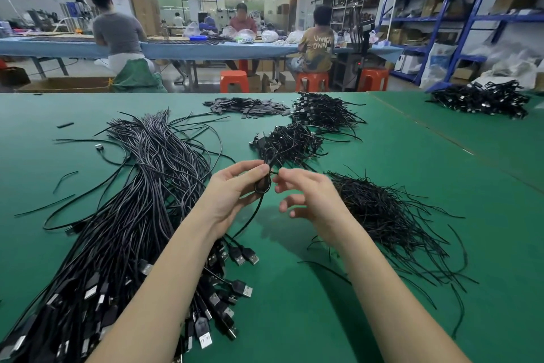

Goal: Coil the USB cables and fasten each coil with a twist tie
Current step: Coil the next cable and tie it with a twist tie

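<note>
While a small coil [263, 184] of black USB cable is gripped in the curled fingers of the left hand [232, 195], it is held raised above the middle of the counter [294, 303], probably so that the loops are kept from springing open during fastening. A twist tie [273, 172] is pinched at the top of the coil between thumb and forefinger of the right hand [306, 201], the other fingers being loosely spread, apparently to leave room for twisting. One end of the cable is left hanging from the coil toward the near edge. The uncoiled cables [132, 215] are heaped along the left side, plugs toward the near edge, where each can be drawn out singly. Loose ties [388, 215] are piled on the right, just beside the working hand, seemingly for a short reach. Finished coils [288, 142] are stacked toward the far edge, well apart from both supplies.
</note>
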### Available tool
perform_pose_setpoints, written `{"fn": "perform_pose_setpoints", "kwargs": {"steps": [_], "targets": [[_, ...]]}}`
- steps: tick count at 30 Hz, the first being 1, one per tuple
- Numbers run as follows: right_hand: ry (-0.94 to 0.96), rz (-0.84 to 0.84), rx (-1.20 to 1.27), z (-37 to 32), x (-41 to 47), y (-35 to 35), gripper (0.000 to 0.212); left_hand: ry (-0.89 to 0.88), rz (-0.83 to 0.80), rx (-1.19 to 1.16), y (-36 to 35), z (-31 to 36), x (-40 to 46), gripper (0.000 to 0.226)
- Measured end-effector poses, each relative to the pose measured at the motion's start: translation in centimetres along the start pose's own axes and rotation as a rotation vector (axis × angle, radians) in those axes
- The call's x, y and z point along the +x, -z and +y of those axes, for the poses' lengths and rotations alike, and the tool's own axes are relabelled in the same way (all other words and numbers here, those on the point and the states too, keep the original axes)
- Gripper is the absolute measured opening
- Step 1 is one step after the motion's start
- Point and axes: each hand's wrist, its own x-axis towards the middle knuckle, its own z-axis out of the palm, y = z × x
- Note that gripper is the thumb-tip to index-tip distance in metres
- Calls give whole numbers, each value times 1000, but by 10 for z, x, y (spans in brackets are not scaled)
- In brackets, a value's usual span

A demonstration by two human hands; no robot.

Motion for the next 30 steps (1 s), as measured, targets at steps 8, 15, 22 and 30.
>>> {"fn": "perform_pose_setpoints", "kwargs": {"steps": [8,15,22,30], "targets": [[829,258,-900,10,-1,17,15,28,0,34,-1,-2,1,23],[775,295,-773,13,0,14,2,11,-8,47,0,-4,0,25],[-256,77,363,3,3,-4,16,-72,10,13,-5,-9,2,27],[-318,49,485,16,7,-6,20,-187,150,108,-13,-14,7,12]]}}
